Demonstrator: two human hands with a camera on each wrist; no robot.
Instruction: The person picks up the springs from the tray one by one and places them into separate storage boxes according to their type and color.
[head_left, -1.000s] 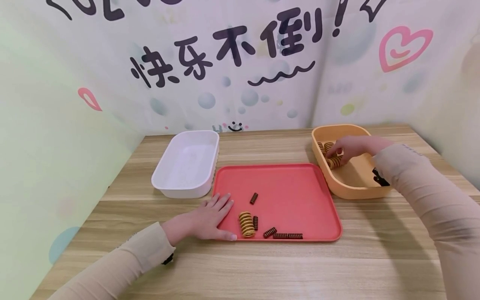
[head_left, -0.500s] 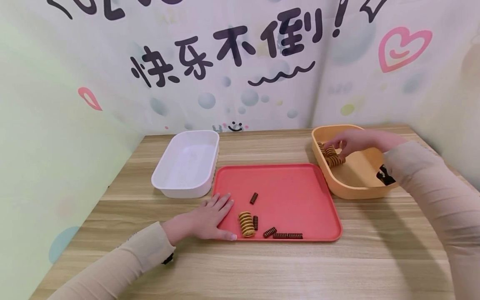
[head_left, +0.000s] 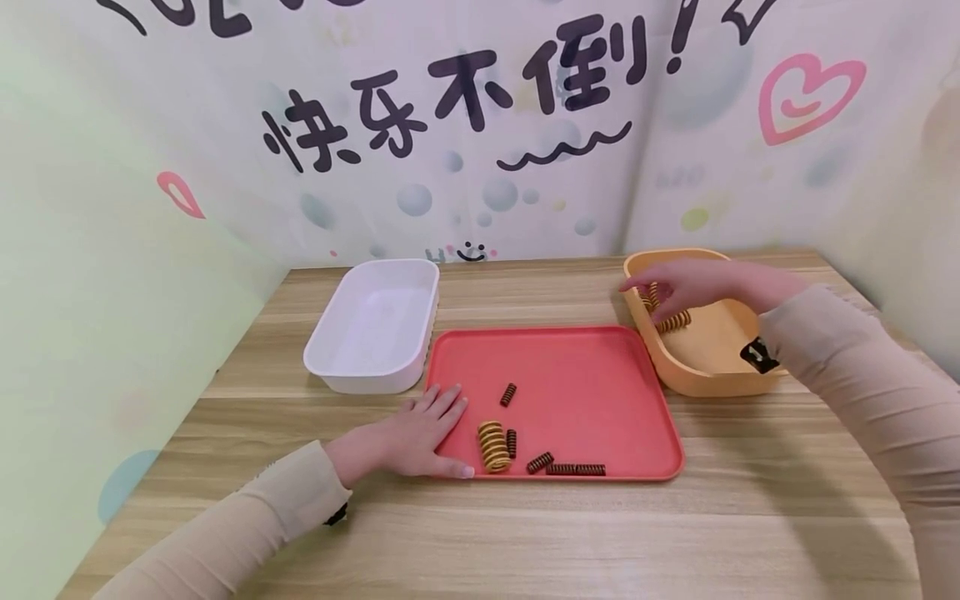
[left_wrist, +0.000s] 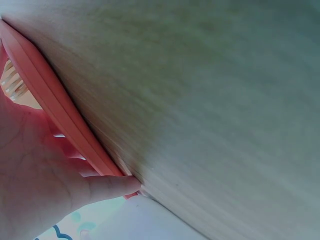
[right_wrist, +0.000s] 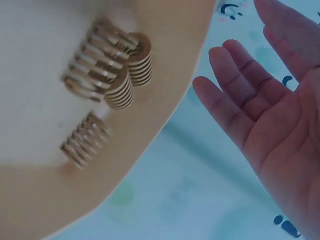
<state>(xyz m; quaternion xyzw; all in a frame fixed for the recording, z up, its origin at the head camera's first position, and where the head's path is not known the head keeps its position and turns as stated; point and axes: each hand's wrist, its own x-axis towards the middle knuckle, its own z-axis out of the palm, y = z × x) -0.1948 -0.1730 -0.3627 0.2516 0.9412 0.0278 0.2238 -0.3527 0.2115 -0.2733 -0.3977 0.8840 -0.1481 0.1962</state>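
Note:
My left hand (head_left: 420, 437) lies on the left edge of the red tray (head_left: 592, 392), fingers spread; the left wrist view shows its fingers over the tray's rim. On the tray lie one large yellow coil spring (head_left: 493, 447) and several small dark springs (head_left: 540, 462). My right hand (head_left: 693, 282) is over the orange container (head_left: 712, 386), at its left side, above yellow coil springs (head_left: 675, 322). In the right wrist view the right hand (right_wrist: 280, 110) has extended fingers and nothing in them, apart from the springs (right_wrist: 100, 60) in the container.
A white container (head_left: 367, 383) stands behind and left of the tray, its inside bare. The orange container touches or nearly touches the tray's right side. A printed cloth (head_left: 465, 200) hangs behind the wooden table (head_left: 525, 542).
My right hand rose slightly from the springs, then shifted left toward the orange container's left rim. Some yellow springs there appear rearranged. The left hand stays on the tray.

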